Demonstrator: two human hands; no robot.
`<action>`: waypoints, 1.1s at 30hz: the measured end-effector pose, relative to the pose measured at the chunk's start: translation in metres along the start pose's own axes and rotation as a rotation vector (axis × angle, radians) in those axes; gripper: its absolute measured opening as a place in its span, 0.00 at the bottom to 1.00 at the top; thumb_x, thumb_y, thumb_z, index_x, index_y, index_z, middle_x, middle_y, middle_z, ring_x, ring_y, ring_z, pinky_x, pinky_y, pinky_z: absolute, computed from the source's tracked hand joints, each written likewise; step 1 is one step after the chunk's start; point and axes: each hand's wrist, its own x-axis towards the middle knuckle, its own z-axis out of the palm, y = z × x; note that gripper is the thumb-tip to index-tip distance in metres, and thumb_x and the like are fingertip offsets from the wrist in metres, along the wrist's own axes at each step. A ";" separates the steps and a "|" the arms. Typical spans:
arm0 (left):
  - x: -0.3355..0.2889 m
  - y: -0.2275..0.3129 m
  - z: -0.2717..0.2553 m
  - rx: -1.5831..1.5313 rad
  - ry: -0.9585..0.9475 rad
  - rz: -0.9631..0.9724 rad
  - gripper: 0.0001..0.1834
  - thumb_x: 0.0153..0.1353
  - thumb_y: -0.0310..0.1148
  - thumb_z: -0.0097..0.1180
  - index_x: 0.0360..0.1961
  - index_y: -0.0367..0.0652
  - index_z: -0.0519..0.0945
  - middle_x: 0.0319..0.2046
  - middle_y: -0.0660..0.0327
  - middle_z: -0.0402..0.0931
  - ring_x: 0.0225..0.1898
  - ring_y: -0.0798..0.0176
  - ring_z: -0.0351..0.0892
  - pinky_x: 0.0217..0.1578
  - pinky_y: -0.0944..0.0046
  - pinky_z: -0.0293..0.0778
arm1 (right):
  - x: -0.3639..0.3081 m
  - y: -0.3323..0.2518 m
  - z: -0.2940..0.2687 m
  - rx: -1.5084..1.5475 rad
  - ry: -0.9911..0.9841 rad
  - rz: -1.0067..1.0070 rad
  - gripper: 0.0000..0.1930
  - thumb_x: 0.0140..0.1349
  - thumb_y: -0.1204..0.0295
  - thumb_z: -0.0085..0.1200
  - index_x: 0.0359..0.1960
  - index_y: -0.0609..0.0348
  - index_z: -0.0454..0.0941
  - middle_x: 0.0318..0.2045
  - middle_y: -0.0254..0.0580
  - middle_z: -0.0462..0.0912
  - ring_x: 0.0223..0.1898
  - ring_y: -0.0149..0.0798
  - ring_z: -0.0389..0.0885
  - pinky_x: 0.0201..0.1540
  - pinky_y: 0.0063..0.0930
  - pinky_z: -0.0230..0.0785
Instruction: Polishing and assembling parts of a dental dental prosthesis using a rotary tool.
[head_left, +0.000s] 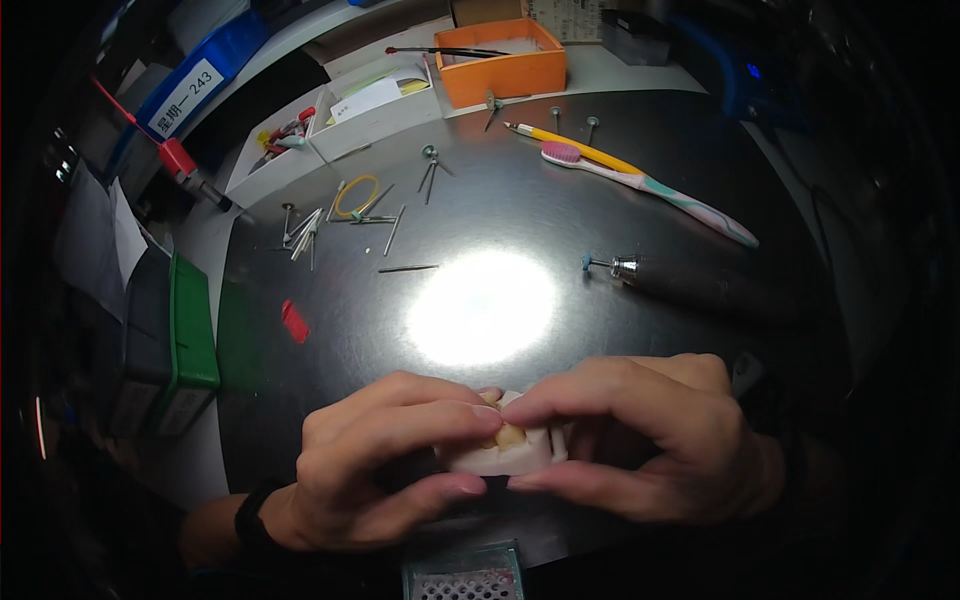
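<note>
Left hand (385,455) and right hand (650,440) are clamped on a pale dental model (495,462) between them — index fingers (455,421) at its yellowish teeth (511,437). Beyond the right hand, a dark handpiece (690,285) lies on the tabletop (345,345); farther, a toothbrush (690,204).

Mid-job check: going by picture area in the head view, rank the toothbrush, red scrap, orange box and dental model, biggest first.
1. Orange box
2. Toothbrush
3. Red scrap
Unranked: dental model; it is partly covered and looks nearer the camera, so its place is unsure.
</note>
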 end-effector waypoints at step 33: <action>0.001 0.008 0.003 -0.335 0.153 -0.138 0.25 0.48 0.11 0.66 0.50 0.23 0.76 0.46 0.45 0.81 0.46 0.60 0.84 0.48 0.64 0.79 | 0.006 0.012 0.010 -0.221 0.209 -0.293 0.24 0.45 0.79 0.72 0.47 0.66 0.80 0.34 0.46 0.83 0.30 0.36 0.83 0.27 0.24 0.75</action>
